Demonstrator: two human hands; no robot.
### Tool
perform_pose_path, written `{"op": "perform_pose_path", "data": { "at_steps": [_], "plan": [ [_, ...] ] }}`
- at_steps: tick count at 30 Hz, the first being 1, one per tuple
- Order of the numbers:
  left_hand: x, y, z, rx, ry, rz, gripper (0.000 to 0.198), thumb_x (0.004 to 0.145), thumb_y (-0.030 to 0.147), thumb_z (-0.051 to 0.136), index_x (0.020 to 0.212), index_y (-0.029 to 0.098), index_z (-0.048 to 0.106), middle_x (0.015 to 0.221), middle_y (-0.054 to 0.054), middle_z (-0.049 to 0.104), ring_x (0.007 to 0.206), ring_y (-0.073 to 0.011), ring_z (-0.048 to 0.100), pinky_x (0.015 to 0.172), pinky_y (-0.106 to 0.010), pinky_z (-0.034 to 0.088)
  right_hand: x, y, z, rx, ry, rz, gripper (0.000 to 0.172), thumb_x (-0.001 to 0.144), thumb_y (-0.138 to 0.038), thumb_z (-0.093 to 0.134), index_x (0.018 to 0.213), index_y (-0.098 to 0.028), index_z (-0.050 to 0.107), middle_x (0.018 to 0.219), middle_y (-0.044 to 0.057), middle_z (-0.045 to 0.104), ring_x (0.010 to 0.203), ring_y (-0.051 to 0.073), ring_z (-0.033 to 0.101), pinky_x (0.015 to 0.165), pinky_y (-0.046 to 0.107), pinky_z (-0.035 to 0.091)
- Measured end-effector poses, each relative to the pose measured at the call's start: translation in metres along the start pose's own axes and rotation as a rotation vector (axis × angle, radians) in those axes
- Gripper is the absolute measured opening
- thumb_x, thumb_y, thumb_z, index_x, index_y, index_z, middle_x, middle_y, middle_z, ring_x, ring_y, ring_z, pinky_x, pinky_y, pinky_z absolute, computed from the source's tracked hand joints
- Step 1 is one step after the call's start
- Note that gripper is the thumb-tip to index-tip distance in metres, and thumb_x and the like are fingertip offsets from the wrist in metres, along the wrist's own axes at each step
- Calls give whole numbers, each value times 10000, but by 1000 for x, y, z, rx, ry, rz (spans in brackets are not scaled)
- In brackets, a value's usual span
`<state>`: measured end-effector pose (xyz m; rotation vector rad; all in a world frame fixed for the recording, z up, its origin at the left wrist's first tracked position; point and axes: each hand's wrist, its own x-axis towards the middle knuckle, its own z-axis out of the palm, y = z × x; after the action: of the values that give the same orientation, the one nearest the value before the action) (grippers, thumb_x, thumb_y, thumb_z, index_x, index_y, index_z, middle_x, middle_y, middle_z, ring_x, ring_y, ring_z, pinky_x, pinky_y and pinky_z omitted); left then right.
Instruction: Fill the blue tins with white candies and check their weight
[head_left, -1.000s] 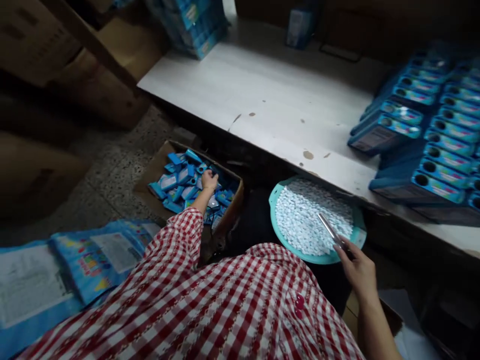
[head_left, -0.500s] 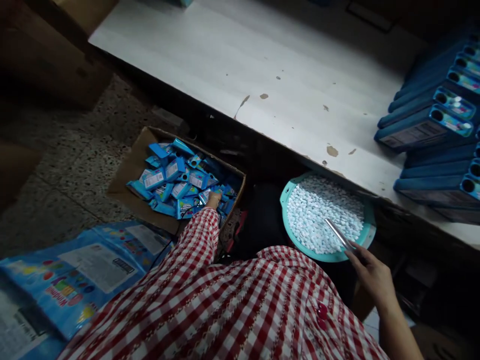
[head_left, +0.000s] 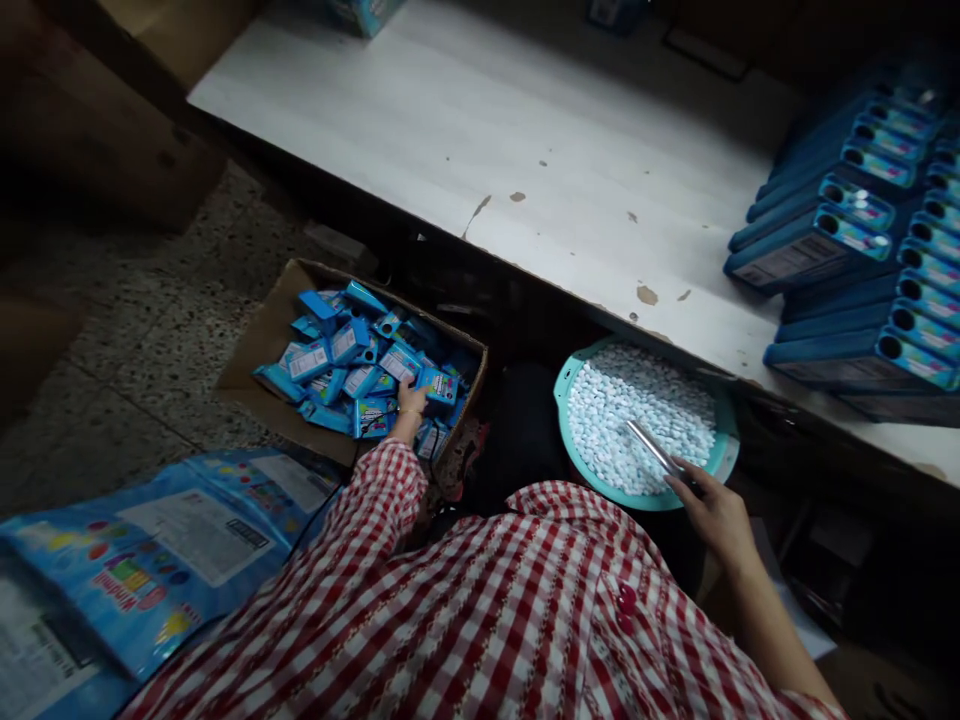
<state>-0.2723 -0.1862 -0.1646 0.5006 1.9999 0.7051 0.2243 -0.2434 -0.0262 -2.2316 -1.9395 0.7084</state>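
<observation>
My left hand (head_left: 409, 408) is inside the cardboard box at left, its fingers closed on a small blue box (head_left: 439, 386) at the top of the pile. Several more small blue boxes (head_left: 308, 361) lie jumbled around it. On the right, my right hand (head_left: 716, 515) grips a shiny metal tool (head_left: 654, 446), a narrow tube or scoop whose kind I cannot make out. Its tip reaches over a turquoise basin (head_left: 568, 437) filled with small white pellets (head_left: 637, 405). Whether the tip touches the pellets is not clear.
The cardboard box (head_left: 255, 345) stands low beside the white table (head_left: 420, 130), whose edge runs above the basin. Blue boxes (head_left: 817, 250) are stacked on the table at right. A large blue printed bag (head_left: 195, 540) lies at lower left.
My left hand has drawn back a little to the left, and a small blue box now shows in its fingers. The right hand still holds the metal tool over the basin. The view has shifted slightly.
</observation>
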Motion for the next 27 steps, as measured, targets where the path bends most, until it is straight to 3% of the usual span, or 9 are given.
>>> {"op": "perform_pose_path", "data": {
  "at_steps": [3,7,10,13,16,18,20,23,27],
  "plan": [
    [-25,10,-15,-286,-94,-14,377,846,181,458,1221,221,454,1018,-69,644,894,-172,628,751,-346,528,2,13,7,-17,1,-17,527,759,-571,499,1079,-191,674,954,77,717,638,187,642,619,302,509],
    [-65,34,-11,-550,-377,0,402,801,263,498,1198,208,526,1016,-94,650,857,-198,629,726,-370,530,6,23,7,-75,-9,-126,453,802,-485,474,1105,-205,661,1016,73,700,803,219,655,690,319,506],
    [-98,49,8,-250,-686,102,556,746,311,579,1292,283,478,1100,-68,628,883,-208,624,760,-379,526,5,27,-5,-168,-8,-179,398,837,-416,456,1130,-228,648,1053,65,683,857,224,646,698,317,491],
    [-125,60,25,282,-952,413,630,693,340,657,1298,315,487,1210,-49,577,1092,-237,554,955,-403,438,1,32,-22,-265,-30,-197,360,857,-352,460,1148,-237,638,1042,67,679,854,215,634,677,300,462],
    [-143,68,33,703,-994,800,531,736,353,627,1257,297,540,1426,-59,389,1329,-269,328,1096,-413,258,-2,36,-35,-398,-52,-222,348,858,-297,483,1170,-238,626,980,80,679,839,215,615,661,298,410],
    [-154,71,33,887,-1014,939,542,749,305,607,1283,293,515,1510,-68,237,1379,-280,231,1109,-428,218,-2,34,-35,-472,-56,-233,343,865,-275,484,1175,-235,624,955,96,673,832,220,600,668,308,376],
    [-164,71,31,1053,-1022,993,735,683,233,647,1370,293,392,1537,-85,125,1399,-306,154,1102,-472,213,2,27,-25,-495,-65,-233,338,879,-261,467,1176,-227,625,948,113,666,836,224,588,682,316,356],
    [-178,68,31,1257,-907,1048,979,594,138,664,1441,297,198,1539,-102,60,1409,-334,34,1082,-580,156,13,3,2,-421,-94,-213,344,892,-246,447,1194,-202,608,950,121,662,850,223,585,702,309,362],
    [-179,72,37,1336,-823,1098,836,648,87,592,1391,353,317,1515,-77,212,1404,-303,135,1072,-625,54,30,-30,37,-171,-62,-179,341,906,-245,436,1204,-166,583,1066,104,646,970,209,577,800,288,388]
  ]
}}
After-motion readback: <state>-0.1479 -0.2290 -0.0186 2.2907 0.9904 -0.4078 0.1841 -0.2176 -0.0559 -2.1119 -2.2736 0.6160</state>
